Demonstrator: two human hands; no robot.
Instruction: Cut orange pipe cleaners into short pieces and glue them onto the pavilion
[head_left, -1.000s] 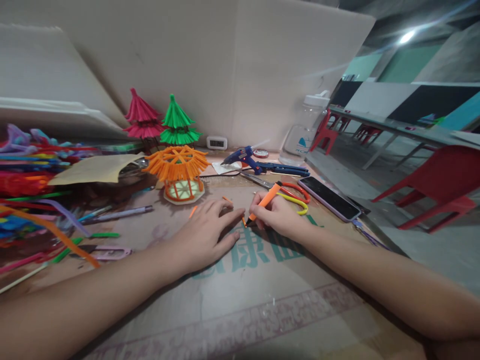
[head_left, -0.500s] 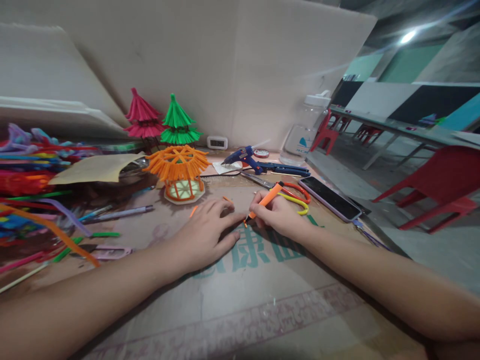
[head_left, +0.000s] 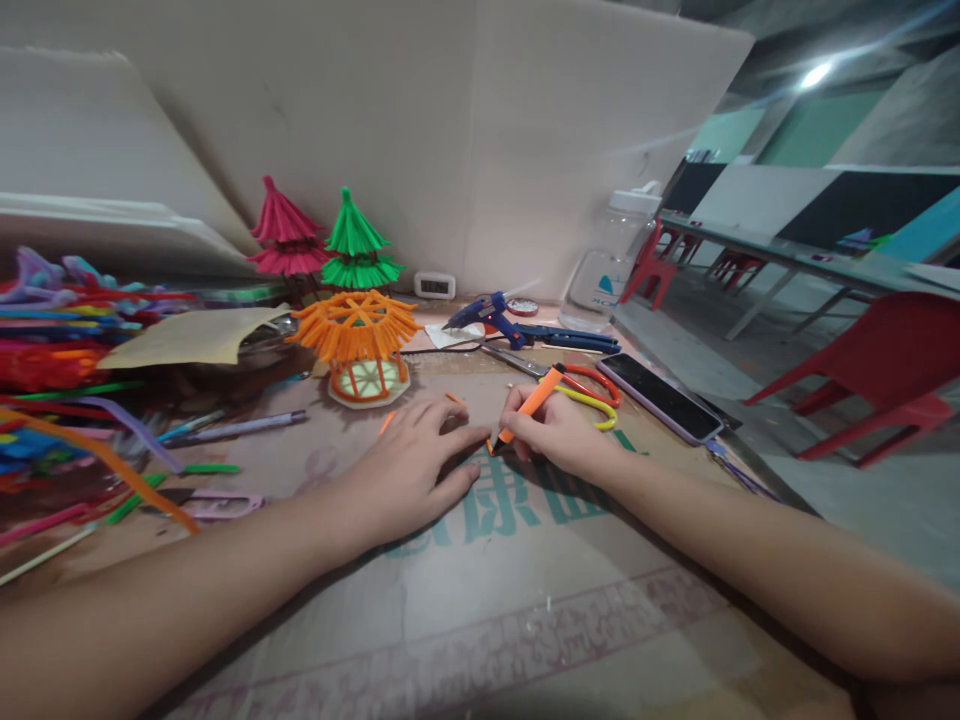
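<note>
My right hand (head_left: 559, 435) is closed round an orange craft knife (head_left: 529, 404), its tip down on the cardboard-covered table (head_left: 525, 600) just right of my left fingertips. My left hand (head_left: 409, 470) lies flat on the table with fingers spread, the index finger pointing at the knife tip. Small orange straw pieces (head_left: 386, 422) lie by my left fingers. An orange straw pavilion model (head_left: 358, 343) stands just behind my left hand.
Pink (head_left: 281, 235) and green (head_left: 354, 245) straw towers stand at the wall. A heap of coloured straws (head_left: 52, 350) fills the left. A blue glue gun (head_left: 499, 318), scissors (head_left: 577, 385), a phone (head_left: 658, 396) and a bottle (head_left: 607, 270) lie right. Red chairs (head_left: 877, 375) stand beyond the table edge.
The knife tip has shifted very slightly by my left index finger. Both hands stay in the same place.
</note>
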